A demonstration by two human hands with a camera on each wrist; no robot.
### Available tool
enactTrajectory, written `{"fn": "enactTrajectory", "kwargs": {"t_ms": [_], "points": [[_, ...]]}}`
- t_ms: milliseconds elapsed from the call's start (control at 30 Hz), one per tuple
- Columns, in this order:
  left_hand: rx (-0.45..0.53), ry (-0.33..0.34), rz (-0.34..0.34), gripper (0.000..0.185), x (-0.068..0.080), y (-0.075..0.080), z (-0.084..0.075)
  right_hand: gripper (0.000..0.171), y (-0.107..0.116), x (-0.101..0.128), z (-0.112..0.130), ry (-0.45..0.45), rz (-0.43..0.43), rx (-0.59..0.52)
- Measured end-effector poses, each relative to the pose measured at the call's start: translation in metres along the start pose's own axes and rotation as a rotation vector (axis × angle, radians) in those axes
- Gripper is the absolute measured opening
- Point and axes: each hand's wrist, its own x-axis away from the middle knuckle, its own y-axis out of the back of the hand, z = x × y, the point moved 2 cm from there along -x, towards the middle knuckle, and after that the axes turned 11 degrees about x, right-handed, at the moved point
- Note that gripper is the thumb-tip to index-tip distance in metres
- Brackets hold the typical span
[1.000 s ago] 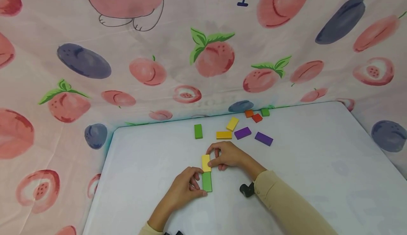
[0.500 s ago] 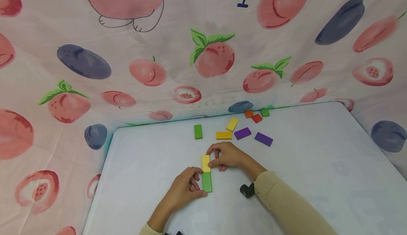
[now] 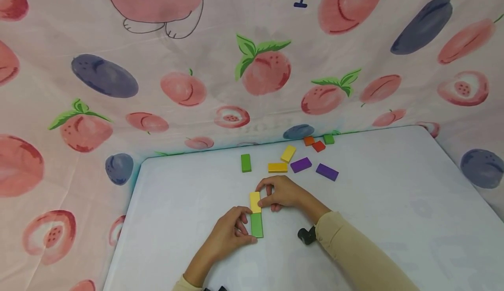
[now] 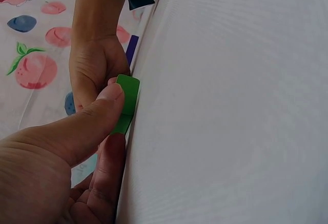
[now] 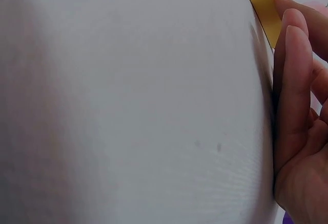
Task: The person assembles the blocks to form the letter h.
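A yellow block [image 3: 254, 201] and a green block [image 3: 257, 225] lie end to end on the white table [image 3: 393, 203], forming one line. My left hand [image 3: 232, 234] pinches the green block [image 4: 126, 102] between thumb and fingers. My right hand [image 3: 280, 192] holds the yellow block [image 5: 262, 7] by its right side, fingers curled against it. The two hands sit close together near the table's middle.
Loose blocks lie further back: a green one [image 3: 246, 163], two yellow ones [image 3: 277, 167] [image 3: 288, 153], two purple ones [image 3: 301, 165] [image 3: 327, 172], and small orange, red and green pieces [image 3: 318, 142] at the back edge. A fruit-print cloth [image 3: 252, 63] hangs behind the table.
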Motion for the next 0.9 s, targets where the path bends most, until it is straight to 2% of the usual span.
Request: {"fn": "enactTrajectory", "kwargs": {"t_ms": [900], "points": [[-0.008, 0.005, 0.006, 0.063, -0.0005, -0.0002, -0.0003, 0.036, -0.0007, 0.0004, -0.0002, 0.025, -0.012, -0.001]]}}
